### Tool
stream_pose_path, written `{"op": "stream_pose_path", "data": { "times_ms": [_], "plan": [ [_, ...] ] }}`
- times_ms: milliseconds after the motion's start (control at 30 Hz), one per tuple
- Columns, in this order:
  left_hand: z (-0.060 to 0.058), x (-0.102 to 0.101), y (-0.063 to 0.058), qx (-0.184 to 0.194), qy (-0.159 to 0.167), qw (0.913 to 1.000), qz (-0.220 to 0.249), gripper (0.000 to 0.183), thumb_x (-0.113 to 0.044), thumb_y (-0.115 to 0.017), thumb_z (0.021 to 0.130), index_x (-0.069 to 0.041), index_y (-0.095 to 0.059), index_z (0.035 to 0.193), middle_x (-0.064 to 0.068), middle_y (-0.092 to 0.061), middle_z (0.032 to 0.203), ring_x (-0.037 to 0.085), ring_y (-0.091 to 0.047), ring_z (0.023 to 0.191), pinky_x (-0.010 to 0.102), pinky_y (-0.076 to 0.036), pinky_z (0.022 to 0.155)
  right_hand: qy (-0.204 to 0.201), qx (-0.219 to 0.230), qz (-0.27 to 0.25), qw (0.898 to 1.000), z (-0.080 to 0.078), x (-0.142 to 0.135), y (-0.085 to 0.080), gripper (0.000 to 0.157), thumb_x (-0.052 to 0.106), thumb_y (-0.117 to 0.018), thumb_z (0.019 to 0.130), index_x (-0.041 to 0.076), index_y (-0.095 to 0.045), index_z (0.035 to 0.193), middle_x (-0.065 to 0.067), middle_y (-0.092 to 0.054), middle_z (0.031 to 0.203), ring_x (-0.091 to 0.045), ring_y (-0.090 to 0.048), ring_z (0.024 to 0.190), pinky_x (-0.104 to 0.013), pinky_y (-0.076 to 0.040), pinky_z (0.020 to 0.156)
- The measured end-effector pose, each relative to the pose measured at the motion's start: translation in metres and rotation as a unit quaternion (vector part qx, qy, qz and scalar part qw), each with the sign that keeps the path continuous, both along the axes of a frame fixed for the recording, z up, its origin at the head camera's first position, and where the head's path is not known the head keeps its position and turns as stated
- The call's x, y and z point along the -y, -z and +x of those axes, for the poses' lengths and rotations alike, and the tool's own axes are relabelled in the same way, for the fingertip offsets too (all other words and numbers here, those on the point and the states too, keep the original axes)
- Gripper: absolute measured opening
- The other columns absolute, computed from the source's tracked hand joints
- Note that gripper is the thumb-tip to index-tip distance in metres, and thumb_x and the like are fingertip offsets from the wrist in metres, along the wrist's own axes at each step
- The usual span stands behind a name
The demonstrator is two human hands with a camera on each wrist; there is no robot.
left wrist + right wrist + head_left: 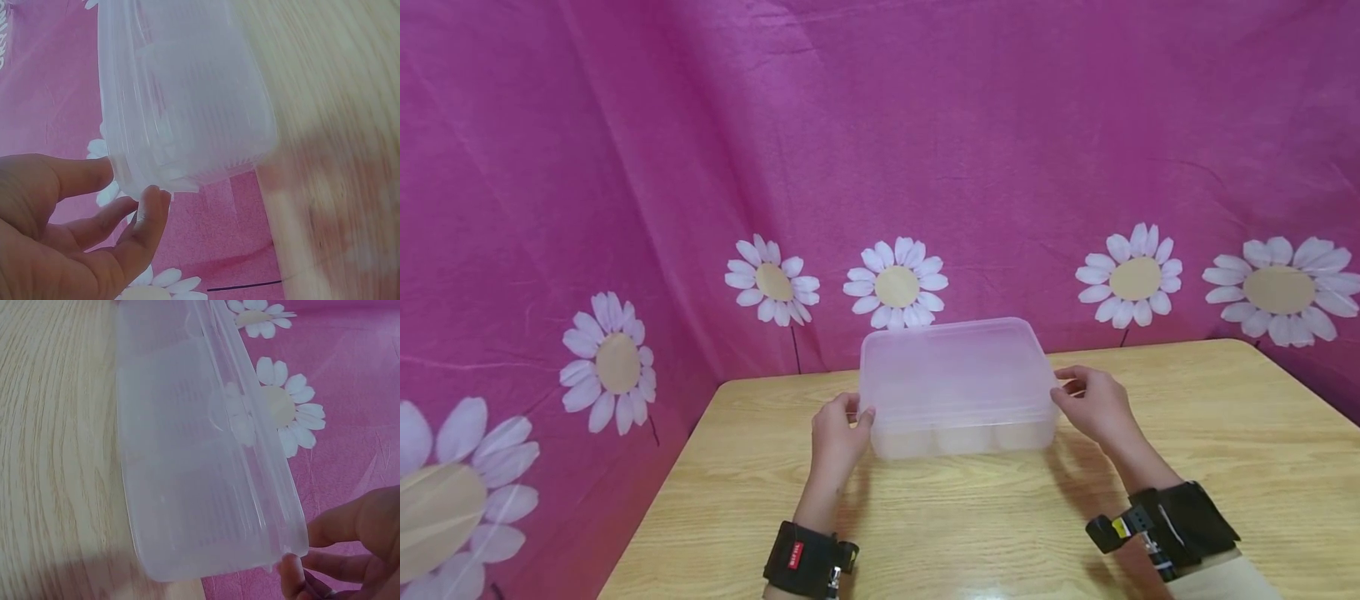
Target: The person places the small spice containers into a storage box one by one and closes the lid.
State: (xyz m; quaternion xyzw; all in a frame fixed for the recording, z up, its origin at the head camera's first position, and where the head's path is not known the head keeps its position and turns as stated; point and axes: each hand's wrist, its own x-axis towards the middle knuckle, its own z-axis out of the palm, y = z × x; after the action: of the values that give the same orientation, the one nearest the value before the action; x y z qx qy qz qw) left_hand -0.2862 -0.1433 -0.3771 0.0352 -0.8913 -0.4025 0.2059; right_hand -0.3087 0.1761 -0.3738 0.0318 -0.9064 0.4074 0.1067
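Note:
A clear, frosted plastic food container with a lid (955, 375) is between the two hands over the table; its inside looks divided into compartments. At its left end my left hand (837, 433) pinches the rim, thumb on the lid's edge and fingers below, as the left wrist view shows with the container's side (200, 94). My right hand (1097, 406) grips the rim at the opposite end, and in the right wrist view its fingertips meet the lid corner beside the container's wall (181, 456). I cannot tell whether the base touches the table.
The wooden table (940, 533) has its far edge close behind the container. A magenta cloth (985, 150) printed with white daisies hangs behind and to the left. Each wrist wears a black strap (1187, 521) with a small camera.

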Motion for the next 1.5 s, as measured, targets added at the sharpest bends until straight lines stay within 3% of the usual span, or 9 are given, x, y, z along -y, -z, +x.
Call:
{"op": "stream_pose_path", "data": {
  "times_ms": [467,1000,1233,1500],
  "plan": [
    [-0.0006,0.0012,0.0054,0.03,0.003,0.9995,-0.002,0.03,-0.014,-0.066,0.084,0.006,-0.063,0.107,0.021,-0.067,0.095,0.029,-0.063,0.09,0.043,-0.057,0.075,-0.003,0.011,-0.001,1.0,-0.0013,0.0002,0.0055,0.041,0.016,-0.055,0.089,-0.01,-0.053,0.121,-0.031,-0.059,0.105,-0.039,-0.055,0.093,-0.04,-0.052,0.069],
    [-0.0005,0.0008,0.0061,0.02,0.007,0.9998,-0.003,0.03,-0.011,-0.066,0.084,0.008,-0.063,0.107,0.022,-0.067,0.095,0.03,-0.063,0.089,0.043,-0.057,0.075,-0.007,0.01,0.006,1.0,-0.0015,0.0012,0.0047,0.04,0.015,-0.057,0.088,-0.01,-0.053,0.119,-0.032,-0.06,0.104,-0.04,-0.055,0.094,-0.041,-0.052,0.068],
    [-0.0026,0.0007,0.0085,0.02,0.005,0.9998,0.008,0.03,-0.01,-0.066,0.084,0.008,-0.062,0.108,0.023,-0.067,0.097,0.03,-0.064,0.09,0.043,-0.057,0.076,-0.008,0.014,0.007,1.0,0.0002,0.0018,0.0045,0.041,0.015,-0.056,0.088,-0.01,-0.052,0.12,-0.031,-0.058,0.103,-0.039,-0.054,0.092,-0.039,-0.052,0.066],
    [-0.0037,0.003,0.0079,0.049,0.0,0.9977,0.047,0.031,-0.013,-0.067,0.082,0.004,-0.064,0.108,0.022,-0.067,0.097,0.028,-0.064,0.087,0.042,-0.058,0.073,-0.007,0.018,0.009,1.0,-0.0002,0.0019,0.0036,0.041,0.016,-0.055,0.089,-0.009,-0.051,0.122,-0.032,-0.057,0.107,-0.039,-0.053,0.094,-0.042,-0.053,0.07]
  ]
}}
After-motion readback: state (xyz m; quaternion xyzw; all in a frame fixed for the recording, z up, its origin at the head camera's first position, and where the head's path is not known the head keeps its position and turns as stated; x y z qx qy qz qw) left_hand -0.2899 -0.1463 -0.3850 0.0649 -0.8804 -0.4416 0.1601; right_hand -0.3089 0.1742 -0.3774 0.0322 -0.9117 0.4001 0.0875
